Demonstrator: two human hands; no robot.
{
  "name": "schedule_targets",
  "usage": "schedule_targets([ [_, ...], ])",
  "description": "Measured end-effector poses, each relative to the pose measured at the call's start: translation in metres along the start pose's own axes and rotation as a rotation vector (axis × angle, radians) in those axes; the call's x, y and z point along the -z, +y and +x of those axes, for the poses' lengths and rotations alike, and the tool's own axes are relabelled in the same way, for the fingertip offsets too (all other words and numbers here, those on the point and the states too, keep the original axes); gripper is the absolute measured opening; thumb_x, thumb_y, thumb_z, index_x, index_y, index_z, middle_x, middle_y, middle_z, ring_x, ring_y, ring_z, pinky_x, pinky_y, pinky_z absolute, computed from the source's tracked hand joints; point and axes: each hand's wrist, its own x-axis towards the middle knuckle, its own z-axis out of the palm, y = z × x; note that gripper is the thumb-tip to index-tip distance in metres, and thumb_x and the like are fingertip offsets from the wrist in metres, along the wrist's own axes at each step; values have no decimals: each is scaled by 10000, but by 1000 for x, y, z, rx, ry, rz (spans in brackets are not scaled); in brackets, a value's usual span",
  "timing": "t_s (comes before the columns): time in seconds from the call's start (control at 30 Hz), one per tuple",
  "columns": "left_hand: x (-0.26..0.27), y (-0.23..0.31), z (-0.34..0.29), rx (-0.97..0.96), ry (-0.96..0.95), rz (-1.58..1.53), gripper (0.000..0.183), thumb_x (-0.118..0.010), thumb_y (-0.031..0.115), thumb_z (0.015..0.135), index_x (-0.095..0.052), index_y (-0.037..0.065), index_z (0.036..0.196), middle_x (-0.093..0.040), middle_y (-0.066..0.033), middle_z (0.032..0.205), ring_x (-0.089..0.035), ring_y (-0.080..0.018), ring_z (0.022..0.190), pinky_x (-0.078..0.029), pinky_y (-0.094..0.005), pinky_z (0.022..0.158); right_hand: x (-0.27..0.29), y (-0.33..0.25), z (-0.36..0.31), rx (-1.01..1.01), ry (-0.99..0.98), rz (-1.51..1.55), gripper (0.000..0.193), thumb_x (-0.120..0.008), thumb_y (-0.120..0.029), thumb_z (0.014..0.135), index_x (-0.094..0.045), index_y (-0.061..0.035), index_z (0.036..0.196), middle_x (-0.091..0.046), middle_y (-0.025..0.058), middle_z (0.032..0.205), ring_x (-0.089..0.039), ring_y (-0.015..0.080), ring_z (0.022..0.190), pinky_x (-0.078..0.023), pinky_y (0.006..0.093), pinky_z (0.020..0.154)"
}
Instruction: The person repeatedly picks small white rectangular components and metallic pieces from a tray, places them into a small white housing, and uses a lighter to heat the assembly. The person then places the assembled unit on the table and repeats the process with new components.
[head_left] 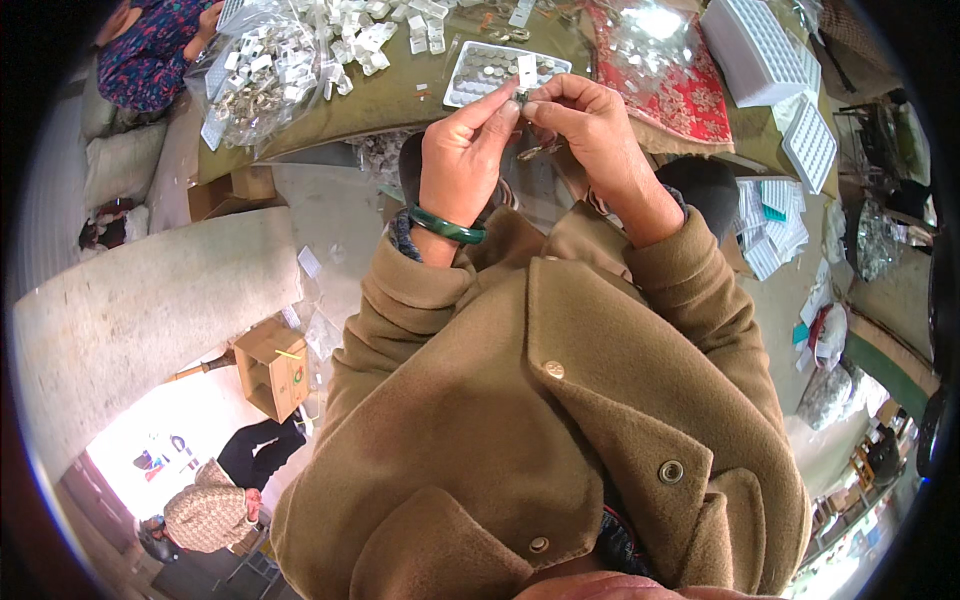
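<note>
Noted coat (440, 380) in plain brown, bangle (447, 226) in marbled dark green. Recorded surface (390, 98) in olive green, cloth (692, 103) in red with pale floral pattern. Observed tray (455, 86) and card (527, 68) in white, co-worker's top (150, 52) in dark blue with red floral print.

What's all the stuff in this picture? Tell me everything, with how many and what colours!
White tag: one, white, top centre
Compartment tray: one, white, behind the hands
Tabletop: one, olive green, top
Plastic bag of small pieces: one, clear with white contents, table's left
Loose tags: too many to count, white, beside the bag
Patterned cloth: one, red, table's right
Grid trays: several, white, upper right
Paper-like sheets: many, mostly white, right
Cardboard box: one clear, brown, lower left
Other people: two, dark floral and beige clothes, left
Coat: one, brown, centre
Bangle: one, green, left wrist
Left hand, right hand: fingertips at the tag
</note>
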Motion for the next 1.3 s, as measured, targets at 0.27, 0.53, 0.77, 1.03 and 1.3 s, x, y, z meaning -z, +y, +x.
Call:
schedule_targets([
  [0.27,2,4,5,318,67,-260,253,-699,155,905,-700,-57,1043,-705,-44,840,-662,-95,721,-525,-220,633,-5,3,-5,-48,20,-81,246,-674,-64,841,-632,3,1074,-672,59,796,-615,99,746,-500,251,686],
  [0.53,5,1,3,212,61,-51,266,-679,152,926,-678,-41,1110,-701,-47,880,-642,-77,619,-407,-181,469,1,3,0,279,-14,-507,256,-630,-45,823,-615,-4,1075,-618,18,796,-589,98,758,-488,273,666],
  [0.77,4,6,1,451,151,-591,255,-617,122,956,-653,-11,1171,-690,-43,927,-454,-7,529,-297,-169,427,1,1,-3,21,-98,-43,124,-567,-2,883,-548,-53,994,-615,-6,924,-582,79,809,-478,226,701],
  [1.03,13,7,2,633,43,-1008,308,-529,139,1007,-558,7,1283,-679,-97,1125,-483,50,576,-364,-108,445,-6,9,-2,83,-34,30,89,-602,-23,898,-559,-36,975,-593,-2,832,-573,62,704,-501,226,614],
  [1.3,21,-10,7,816,86,-1165,239,-541,142,1008,-572,4,1200,-668,-142,1165,-689,-66,886,-549,-127,573,-1,27,6,209,28,-204,157,-686,-69,883,-596,-7,996,-614,-3,805,-567,63,740,-478,231,658],
])
